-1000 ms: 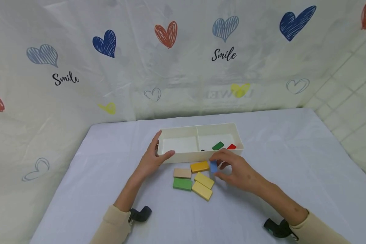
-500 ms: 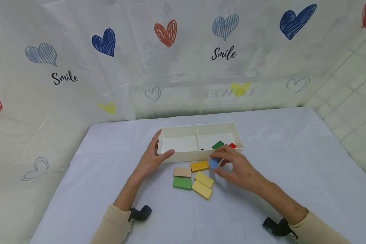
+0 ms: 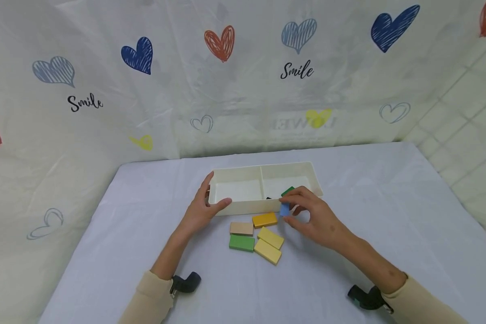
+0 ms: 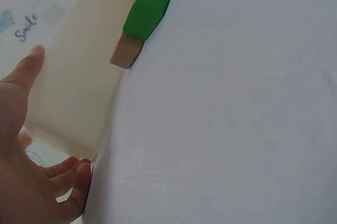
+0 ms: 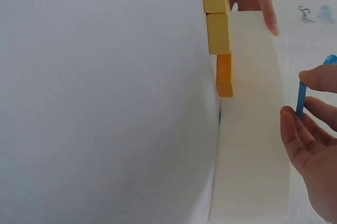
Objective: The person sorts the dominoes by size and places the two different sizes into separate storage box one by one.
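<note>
A white two-compartment box (image 3: pixel 235 208) stands on the table. My left hand (image 3: pixel 200 211) grips its left end, thumb over the front wall and the other fingers around the end wall. Between thumb and fingertips my right hand (image 3: pixel 313 219) pinches a small blue block (image 3: pixel 284 209); it is raised at the front wall of the right compartment. In the right wrist view the blue block (image 5: pixel 301 99) shows as a thin upright edge. A green block (image 3: pixel 288 191) lies inside the right compartment, partly hidden by the right hand, near a dark piece (image 3: pixel 269 198).
In front of the box lie an orange block (image 3: pixel 264 220), a tan block (image 3: pixel 241 228), a green block (image 3: pixel 241 243) and two yellow blocks (image 3: pixel 267 251). A white cloth covers the table (image 3: pixel 146 234). A printed curtain (image 3: pixel 243 90) hangs behind.
My right hand has lifted the blue block slightly, up along the box's front wall. The red piece in the right compartment is now hidden behind that hand. My left hand stays in place.
</note>
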Tool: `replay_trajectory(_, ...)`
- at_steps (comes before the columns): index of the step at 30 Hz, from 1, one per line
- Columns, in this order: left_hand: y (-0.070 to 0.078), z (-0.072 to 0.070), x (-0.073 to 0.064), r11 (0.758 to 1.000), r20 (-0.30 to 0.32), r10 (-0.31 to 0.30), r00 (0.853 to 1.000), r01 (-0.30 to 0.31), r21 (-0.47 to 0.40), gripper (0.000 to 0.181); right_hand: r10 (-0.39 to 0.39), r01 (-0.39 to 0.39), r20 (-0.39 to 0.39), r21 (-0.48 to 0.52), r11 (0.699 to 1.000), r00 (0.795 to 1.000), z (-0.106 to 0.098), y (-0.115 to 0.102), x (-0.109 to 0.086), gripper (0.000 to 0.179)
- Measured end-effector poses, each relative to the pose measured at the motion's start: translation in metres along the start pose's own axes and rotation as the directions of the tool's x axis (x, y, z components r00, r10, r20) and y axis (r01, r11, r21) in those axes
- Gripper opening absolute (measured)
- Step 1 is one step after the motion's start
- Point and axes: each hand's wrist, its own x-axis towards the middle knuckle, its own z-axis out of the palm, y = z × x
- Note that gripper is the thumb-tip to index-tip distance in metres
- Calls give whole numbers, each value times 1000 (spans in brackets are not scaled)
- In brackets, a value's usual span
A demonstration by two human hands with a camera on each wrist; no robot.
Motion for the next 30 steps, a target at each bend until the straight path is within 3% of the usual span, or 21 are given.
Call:
replay_trajectory(11,0,0,0,1000,-4,-9,1000,9,6,100,-62,59,-54,-54,997,997,-2,3,6,45)
replay_trajectory(30,-4,1,2,1000,-6,7,1000,-7,-4,101,-47,34,-103,-124,992,994,-4,6,15,40)
